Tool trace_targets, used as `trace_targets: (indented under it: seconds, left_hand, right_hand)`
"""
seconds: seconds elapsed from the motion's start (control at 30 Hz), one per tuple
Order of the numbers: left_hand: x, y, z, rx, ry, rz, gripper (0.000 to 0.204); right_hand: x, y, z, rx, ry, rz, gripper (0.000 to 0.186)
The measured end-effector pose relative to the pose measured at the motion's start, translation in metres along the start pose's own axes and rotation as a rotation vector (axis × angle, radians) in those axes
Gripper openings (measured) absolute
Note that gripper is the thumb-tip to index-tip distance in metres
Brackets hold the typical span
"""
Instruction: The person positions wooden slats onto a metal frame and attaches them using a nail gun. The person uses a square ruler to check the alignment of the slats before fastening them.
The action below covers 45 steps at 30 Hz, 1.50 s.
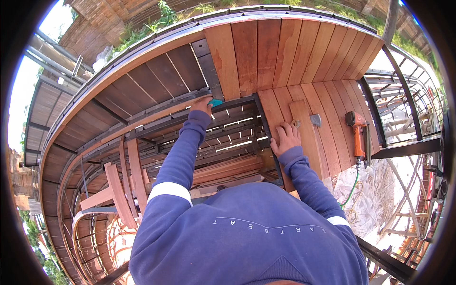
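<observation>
My left hand [201, 104] is closed on a small teal piece [215, 102], at the dark metal frame below the end of the upright boards. What kind of piece it is cannot be made out. My right hand [286, 137] lies with fingers apart on the seat-like wooden boards [335, 114], its fingertips at a loose reddish plank [308, 142] lying on them. Just beyond those fingertips is a small metallic item [297, 123], too small to name. A flat grey metal piece [316, 120] rests to the right of the plank.
An orange nail gun [356, 135] with a green hose [351, 194] lies on the boards at right. Between my arms the dark metal frame [261, 118] opens over slats. Loose planks [121, 194] lean at left. Upright boards [285, 52] form a curved back; plastic sheeting [375, 194] lies below.
</observation>
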State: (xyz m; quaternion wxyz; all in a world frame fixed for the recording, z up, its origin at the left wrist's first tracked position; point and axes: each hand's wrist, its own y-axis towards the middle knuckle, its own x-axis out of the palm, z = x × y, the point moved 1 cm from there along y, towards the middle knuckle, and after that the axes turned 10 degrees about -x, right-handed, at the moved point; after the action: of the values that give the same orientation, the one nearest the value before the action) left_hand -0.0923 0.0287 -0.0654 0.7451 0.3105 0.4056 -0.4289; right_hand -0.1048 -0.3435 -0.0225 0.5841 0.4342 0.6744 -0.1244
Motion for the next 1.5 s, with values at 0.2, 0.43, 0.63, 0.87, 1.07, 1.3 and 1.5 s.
trace_targets:
  seconds: [0.2,0.43,0.63,0.87,1.07,1.3,1.5]
  left_hand:
    - [-0.001,0.0,0.002,-0.021,-0.003,-0.014,0.029]
    - [0.0,0.001,0.001,-0.014,-0.013,-0.012,0.029]
    - [0.001,0.001,-0.001,-0.001,-0.018,-0.011,0.029]
    - [0.0,0.001,0.002,-0.044,0.015,-0.032,0.029]
    - [0.002,0.002,-0.001,-0.025,0.018,-0.042,0.03]
    - [0.005,0.003,-0.005,0.001,-0.012,-0.01,0.03]
    - [-0.003,0.003,0.009,-0.057,0.027,-0.084,0.03]
  right_hand:
    - [0.002,0.0,0.001,0.006,0.001,-0.002,0.046]
    - [0.001,0.0,0.0,0.008,0.0,-0.001,0.047]
    - [0.002,0.0,0.0,0.005,-0.005,0.007,0.047]
    - [0.002,-0.001,0.001,0.003,0.014,0.012,0.047]
    - [0.002,0.0,0.001,0.003,0.001,0.008,0.048]
    - [0.002,0.0,0.001,-0.008,0.0,0.017,0.048]
    - [0.002,-0.001,0.002,0.004,-0.001,0.011,0.048]
